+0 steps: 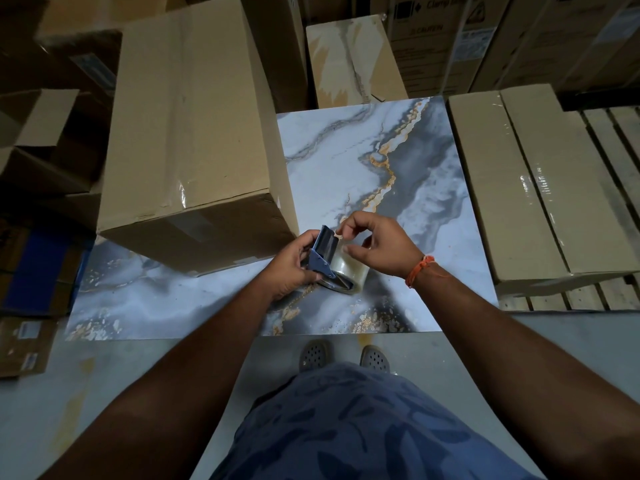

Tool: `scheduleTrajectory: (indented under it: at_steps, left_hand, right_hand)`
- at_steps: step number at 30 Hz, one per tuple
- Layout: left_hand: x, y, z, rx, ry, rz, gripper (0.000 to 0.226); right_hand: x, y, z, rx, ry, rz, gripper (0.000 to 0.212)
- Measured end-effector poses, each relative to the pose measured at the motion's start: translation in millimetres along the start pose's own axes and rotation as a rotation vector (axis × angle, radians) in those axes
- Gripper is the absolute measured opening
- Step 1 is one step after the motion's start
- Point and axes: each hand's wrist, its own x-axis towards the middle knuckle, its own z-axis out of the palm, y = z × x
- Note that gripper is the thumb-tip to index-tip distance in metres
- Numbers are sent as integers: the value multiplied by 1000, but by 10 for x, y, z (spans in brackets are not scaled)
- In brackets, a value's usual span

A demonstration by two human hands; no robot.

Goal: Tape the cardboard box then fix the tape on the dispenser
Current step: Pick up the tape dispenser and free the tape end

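A tall brown cardboard box [194, 133] stands on the marbled blue-grey sheet [346, 161], with clear tape shining along its top seam. My left hand [294, 265] grips a blue metal tape dispenser [323, 251] that carries a roll of clear tape [348, 271]. My right hand [377, 245] pinches the loose end of the tape at the dispenser's front edge, thumb and forefinger together, just right of the box's near corner.
Two long taped cartons [540, 188] lie on a wooden pallet [616, 133] to the right. A smaller box [353, 60] and printed cartons stand behind. Open flattened boxes [38, 140] pile at the left. My feet [346, 355] stand on grey floor.
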Motion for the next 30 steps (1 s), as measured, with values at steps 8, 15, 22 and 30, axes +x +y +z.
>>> scheduleTrajectory:
  at_steps: [8,15,22,30]
  left_hand:
    - [-24,1,13,6,16,1,79]
    - [-28,-4,3,21,15,2,79]
    - [-13,-19,-11,39,9,2,80]
    - [29,-92,-12,68,-47,29,78]
  right_hand:
    - [-23,82,18,16,-36,44,25]
    - [-53,41,-20,101,-97,101,33]
    - [-96,32,-134,226,-137,174,31]
    - [-137,-10,-104,-38,27,236,20]
